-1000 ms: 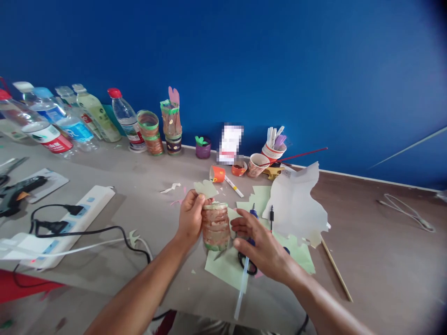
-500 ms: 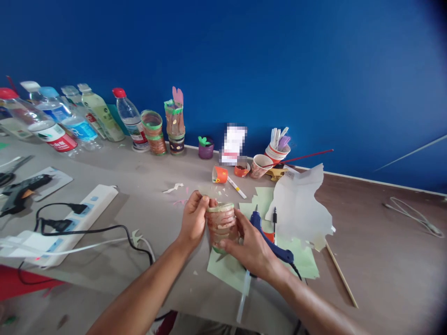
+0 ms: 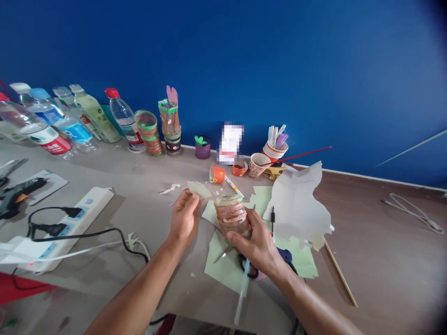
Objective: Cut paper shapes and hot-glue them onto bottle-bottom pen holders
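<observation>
My right hand point(image 3: 260, 242) is wrapped round a brown-painted clear plastic cup point(image 3: 232, 216) with a green rim, seemingly a cut bottle piece. It is held a little tilted above the table. To its left, my left hand point(image 3: 185, 214) pinches a small piece of pale green paper point(image 3: 199, 188) between thumb and fingers, apart from the cup. Below the cup lie scissors point(image 3: 247, 266) with dark handles, partly covered by my right hand. A blue glue gun point(image 3: 285, 254) is mostly hidden behind that hand. A clear glue stick point(image 3: 242, 293) rests nearby.
Pale green paper sheets point(image 3: 218, 270) and torn white paper point(image 3: 296, 200) lie around the hands. At left are a power strip point(image 3: 80, 223) with cords and a black glue gun point(image 3: 21, 195). Bottles point(image 3: 127, 123), painted cups point(image 3: 148, 135) and paper cups point(image 3: 259, 165) line the wall.
My left hand has come away from the cup, and the green paper in it now shows clearly. My right hand has shifted the cup slightly right and up. The view has turned slightly.
</observation>
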The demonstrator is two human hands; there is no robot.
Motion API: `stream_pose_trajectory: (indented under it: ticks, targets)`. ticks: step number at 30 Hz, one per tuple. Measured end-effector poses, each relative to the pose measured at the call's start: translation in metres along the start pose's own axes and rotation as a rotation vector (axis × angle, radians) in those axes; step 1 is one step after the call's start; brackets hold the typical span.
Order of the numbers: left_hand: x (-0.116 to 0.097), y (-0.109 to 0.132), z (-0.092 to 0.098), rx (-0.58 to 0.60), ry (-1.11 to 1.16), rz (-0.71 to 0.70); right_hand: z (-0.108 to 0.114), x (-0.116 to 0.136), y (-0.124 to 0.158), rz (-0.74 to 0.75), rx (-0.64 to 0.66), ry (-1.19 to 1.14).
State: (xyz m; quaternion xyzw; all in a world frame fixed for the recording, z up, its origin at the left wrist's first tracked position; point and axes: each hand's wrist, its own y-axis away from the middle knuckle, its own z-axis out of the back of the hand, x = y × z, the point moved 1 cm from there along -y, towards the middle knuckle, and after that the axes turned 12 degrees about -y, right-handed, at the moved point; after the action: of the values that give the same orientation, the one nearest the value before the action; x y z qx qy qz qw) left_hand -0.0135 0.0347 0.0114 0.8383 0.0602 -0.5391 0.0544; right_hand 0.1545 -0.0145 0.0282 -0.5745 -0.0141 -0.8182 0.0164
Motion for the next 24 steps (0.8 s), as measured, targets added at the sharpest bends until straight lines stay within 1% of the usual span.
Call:
stream_pose_trajectory:
  ticks: [3, 5, 7, 11, 15, 20, 24]
  targets:
    - [0.003, 0.005, -0.001, 0.058, -0.079, -0.021, -0.004, -0.005, -0.001, 0.004, 0.002, -0.014]
    - [0.006, 0.008, -0.001, 0.113, -0.121, -0.052, -0.008, -0.008, -0.002, -0.019, -0.003, -0.03]
    - [0.009, 0.01, -0.001, 0.142, -0.139, -0.084, -0.011, -0.012, -0.002, -0.043, -0.019, -0.033]
    - [0.011, 0.01, 0.001, 0.148, -0.178, -0.103, -0.013, -0.015, -0.002, -0.042, -0.029, -0.009]
    - [0.01, 0.009, 0.003, 0.182, -0.289, -0.148, -0.014, -0.016, -0.003, -0.04, -0.037, 0.025]
    - [0.006, 0.009, 0.003, 0.179, -0.371, -0.234, -0.014, -0.015, -0.003, -0.009, -0.036, 0.037]
    - [0.008, 0.008, 0.004, 0.15, -0.378, -0.252, -0.013, -0.014, -0.001, 0.022, -0.044, 0.062]
